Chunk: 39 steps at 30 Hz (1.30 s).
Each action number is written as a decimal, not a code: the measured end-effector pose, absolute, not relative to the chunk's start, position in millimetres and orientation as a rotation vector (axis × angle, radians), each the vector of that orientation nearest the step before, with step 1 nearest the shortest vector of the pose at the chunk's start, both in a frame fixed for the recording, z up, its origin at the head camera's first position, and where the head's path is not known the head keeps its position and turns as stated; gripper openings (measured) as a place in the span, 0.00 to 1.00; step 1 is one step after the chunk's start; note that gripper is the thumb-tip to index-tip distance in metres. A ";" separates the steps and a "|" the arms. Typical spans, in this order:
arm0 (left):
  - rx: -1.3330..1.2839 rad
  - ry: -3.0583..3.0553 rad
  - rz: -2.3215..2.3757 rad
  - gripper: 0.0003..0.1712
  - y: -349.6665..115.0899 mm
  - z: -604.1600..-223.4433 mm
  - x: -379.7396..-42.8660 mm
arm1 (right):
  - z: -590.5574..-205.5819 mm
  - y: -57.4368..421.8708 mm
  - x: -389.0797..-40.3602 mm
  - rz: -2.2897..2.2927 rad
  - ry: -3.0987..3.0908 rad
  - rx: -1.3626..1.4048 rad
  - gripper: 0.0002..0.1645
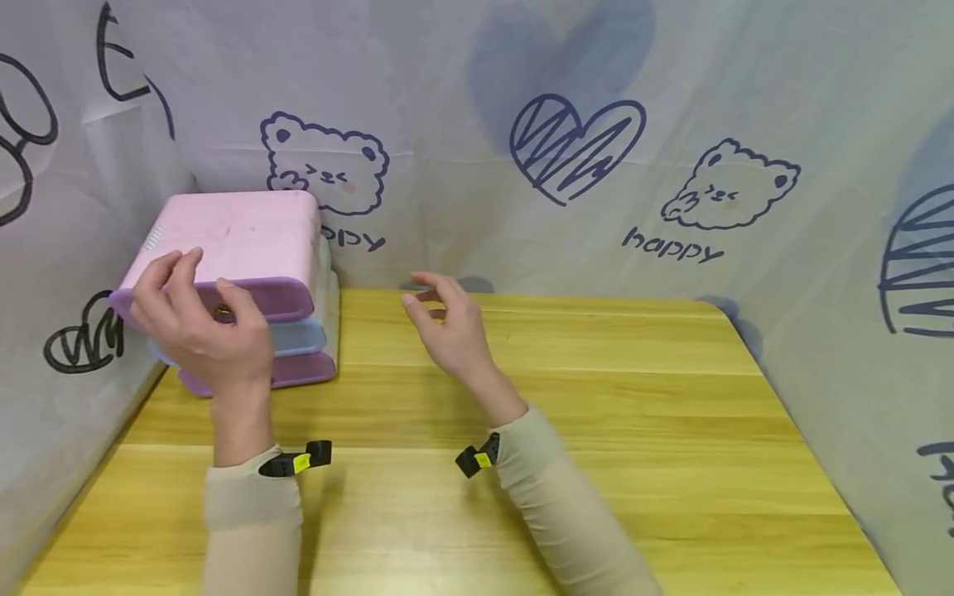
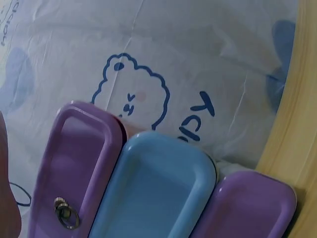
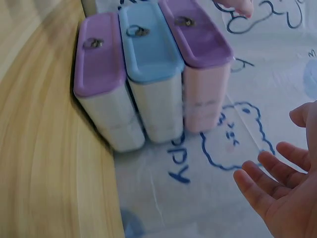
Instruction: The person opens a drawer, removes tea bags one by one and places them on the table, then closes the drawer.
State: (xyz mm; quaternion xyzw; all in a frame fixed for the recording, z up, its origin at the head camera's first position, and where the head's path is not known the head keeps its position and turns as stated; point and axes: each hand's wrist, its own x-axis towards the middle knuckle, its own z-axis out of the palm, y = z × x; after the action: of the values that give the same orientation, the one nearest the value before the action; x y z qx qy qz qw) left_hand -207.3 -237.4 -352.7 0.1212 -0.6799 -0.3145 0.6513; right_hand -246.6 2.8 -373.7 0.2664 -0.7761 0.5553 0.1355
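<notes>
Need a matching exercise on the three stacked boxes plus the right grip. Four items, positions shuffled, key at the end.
Items
1. Pink box with a glossy purple front
2. White box with a light-blue front
3. White box with a purple front
4. Right grip, a bare hand

Positions
A. Middle tier
B. Apart from the boxes, holding nothing
C. Lowest tier
D. Top tier

Pairs: 1-D, 2-A, 3-C, 4-B

The left hand is by the stacked boxes, the right hand above the wooden table.
</notes>
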 end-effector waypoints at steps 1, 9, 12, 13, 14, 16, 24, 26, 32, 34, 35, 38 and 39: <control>0.291 -1.551 -0.707 0.22 -241.1 -354.1 -207.5 | -372.7 -1.6 -246.7 1.614 -2.257 0.780 0.23; 0.463 -1.590 -0.816 0.33 -270.6 -367.2 -212.2 | -365.1 -37.3 -249.0 1.728 -2.326 0.793 0.25; 0.528 -1.574 -0.939 0.38 -279.0 -370.7 -211.8 | -364.4 -50.0 -251.8 1.789 -2.366 0.748 0.24; 0.545 -1.573 -0.990 0.39 -281.5 -371.1 -211.2 | -364.1 -54.1 -252.7 1.812 -2.380 0.726 0.24; 0.567 -1.572 -1.047 0.41 -283.7 -371.5 -210.4 | -363.5 -58.1 -253.7 1.834 -2.395 0.701 0.24; 0.604 -1.567 -1.151 0.44 -287.8 -371.5 -209.0 | -362.4 -65.8 -255.8 1.882 -2.421 0.645 0.24; 0.683 -1.457 -1.521 0.43 -301.7 -372.0 -208.0 | -354.4 -93.4 -263.4 2.080 -2.457 0.455 0.30; 0.685 -1.402 -1.620 0.42 -304.2 -372.7 -206.1 | -353.2 -99.9 -264.6 2.090 -2.483 0.436 0.33; 0.685 -1.336 -1.705 0.37 -307.8 -375.8 -200.3 | -353.6 -113.0 -265.3 2.221 -2.511 0.429 0.37; 0.691 -1.333 -1.680 0.34 -308.3 -376.7 -199.5 | -354.3 -115.3 -265.3 2.289 -2.491 0.431 0.35; 0.698 -1.341 -1.660 0.34 -308.7 -377.2 -199.1 | -354.7 -116.0 -265.2 2.315 -2.484 0.431 0.35; 0.694 -1.342 -1.638 0.32 -308.6 -377.6 -199.0 | -355.2 -116.7 -265.5 2.297 -2.494 0.446 0.33; 0.687 -1.340 -1.637 0.32 -308.5 -377.6 -199.3 | -355.2 -116.4 -265.6 2.285 -2.497 0.453 0.32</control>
State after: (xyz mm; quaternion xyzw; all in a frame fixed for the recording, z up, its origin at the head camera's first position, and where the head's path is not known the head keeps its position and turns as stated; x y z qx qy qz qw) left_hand -199.3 -308.5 -377.6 0.2768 -0.5402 -0.6598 0.4430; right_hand -265.6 -116.4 -355.2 0.1314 -0.7244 0.6629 -0.1361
